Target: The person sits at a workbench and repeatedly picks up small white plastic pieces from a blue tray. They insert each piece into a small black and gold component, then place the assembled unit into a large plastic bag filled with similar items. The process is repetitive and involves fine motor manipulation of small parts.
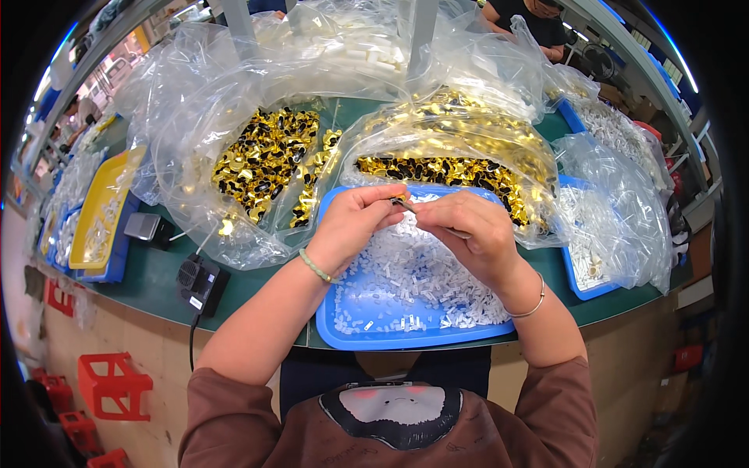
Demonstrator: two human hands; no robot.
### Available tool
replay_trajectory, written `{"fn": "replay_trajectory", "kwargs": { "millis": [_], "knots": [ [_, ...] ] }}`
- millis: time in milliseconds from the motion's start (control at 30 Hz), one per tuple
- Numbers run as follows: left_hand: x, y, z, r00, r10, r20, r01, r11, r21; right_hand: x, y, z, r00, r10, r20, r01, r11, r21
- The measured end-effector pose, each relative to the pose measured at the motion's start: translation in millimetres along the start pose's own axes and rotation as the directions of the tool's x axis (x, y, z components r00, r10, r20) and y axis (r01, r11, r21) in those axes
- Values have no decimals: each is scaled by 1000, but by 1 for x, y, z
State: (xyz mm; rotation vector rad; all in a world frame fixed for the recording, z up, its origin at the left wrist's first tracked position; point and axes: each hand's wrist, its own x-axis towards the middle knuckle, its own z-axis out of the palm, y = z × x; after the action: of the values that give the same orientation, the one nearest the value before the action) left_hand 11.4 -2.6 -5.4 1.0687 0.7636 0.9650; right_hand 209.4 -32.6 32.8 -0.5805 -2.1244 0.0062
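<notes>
My left hand [360, 221] pinches a small gold piece [401, 197] between thumb and fingertips, above the far part of a blue tray [351, 341]. Close against it, my right hand [473, 228] is closed round a slim dark metal tool [403, 205] that looks like tweezers, its tip at the gold piece. The fingers cover most of both. Small white and clear plastic pieces [421, 269] lie heaped in the tray below. Beyond the hands, clear bags hold many gold and black pieces [269, 156], with another such heap [437, 169] to the right.
A small black device [200, 283] with a cable stands left of the tray, by a grey box [148, 228]. A yellow tray [100, 210] is farther left. To the right, a blue bin [583, 285] holds white parts under plastic. Red stools [115, 385] stand on the floor.
</notes>
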Motion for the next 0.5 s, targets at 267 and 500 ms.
{"fn": "replay_trajectory", "kwargs": {
  "millis": [267, 500],
  "knots": [
    [-1, 0, 2, 1000, 11, 6, -11, 1000, -5, 3, -6, 0, 1000, 28, 3, -28, 999, -40],
    [2, -4, -2, 1000, 28, 1, -28, 998, 63, 0, -1, 1, 999, 37, 7, -37, 999, 7]
  ]
}}
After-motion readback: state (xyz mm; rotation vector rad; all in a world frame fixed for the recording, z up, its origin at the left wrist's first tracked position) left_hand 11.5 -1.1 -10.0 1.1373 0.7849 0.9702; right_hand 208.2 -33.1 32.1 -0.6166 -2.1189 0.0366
